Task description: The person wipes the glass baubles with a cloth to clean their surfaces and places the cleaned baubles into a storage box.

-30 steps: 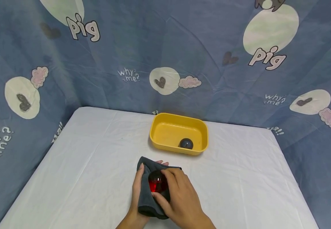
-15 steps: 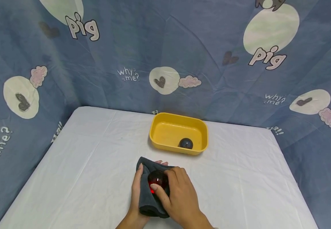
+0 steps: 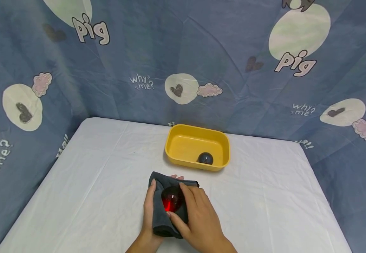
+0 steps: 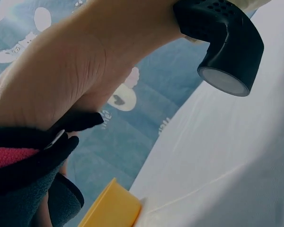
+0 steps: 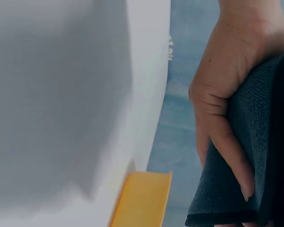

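Near the front edge of the white-covered surface (image 3: 100, 182), the left hand (image 3: 149, 205) cradles a dark grey cloth (image 3: 159, 216) from below, its fingers curled up round the cloth's left side (the right wrist view shows those fingers lying along the fabric). In the cloth sits a red ball (image 3: 171, 199), and the right hand (image 3: 198, 219) grips it from the right, thumb and fingers bent round it. Just beyond, apart from the hands, stands a yellow tub (image 3: 183, 144) with a dark grey ball (image 3: 205, 159) lying in its near right corner.
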Available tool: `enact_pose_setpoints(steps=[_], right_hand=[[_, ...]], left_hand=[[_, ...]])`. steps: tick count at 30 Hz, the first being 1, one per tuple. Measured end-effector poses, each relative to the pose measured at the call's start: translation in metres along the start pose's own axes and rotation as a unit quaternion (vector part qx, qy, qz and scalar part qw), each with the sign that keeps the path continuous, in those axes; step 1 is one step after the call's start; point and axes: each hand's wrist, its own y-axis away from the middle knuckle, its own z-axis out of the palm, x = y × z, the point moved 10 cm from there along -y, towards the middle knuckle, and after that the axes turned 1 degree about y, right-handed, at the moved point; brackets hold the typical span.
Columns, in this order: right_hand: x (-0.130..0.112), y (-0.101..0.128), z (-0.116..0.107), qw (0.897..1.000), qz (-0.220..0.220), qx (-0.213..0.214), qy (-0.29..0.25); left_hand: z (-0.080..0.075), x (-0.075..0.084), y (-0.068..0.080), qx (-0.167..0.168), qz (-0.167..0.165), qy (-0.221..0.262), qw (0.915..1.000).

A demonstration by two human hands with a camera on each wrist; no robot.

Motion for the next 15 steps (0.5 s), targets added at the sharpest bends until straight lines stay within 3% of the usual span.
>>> enact_pose_setpoints(steps=[6,11,15], right_hand=[[-0.010,0.002,-0.008,0.998,-0.057,0.015,-0.004],[-0.012,0.002,-0.009,0.998,-0.062,0.007,0.004],[-0.016,0.002,-0.013,0.996,-0.081,0.030,0.018]], left_hand=[[0.003,-0.001,0.000,-0.009,0.001,0.010,0.9999],[0.003,-0.002,0.000,-0.008,0.002,0.014,0.9999],[0.003,-0.004,0.000,-0.007,0.000,0.009,0.9999]])
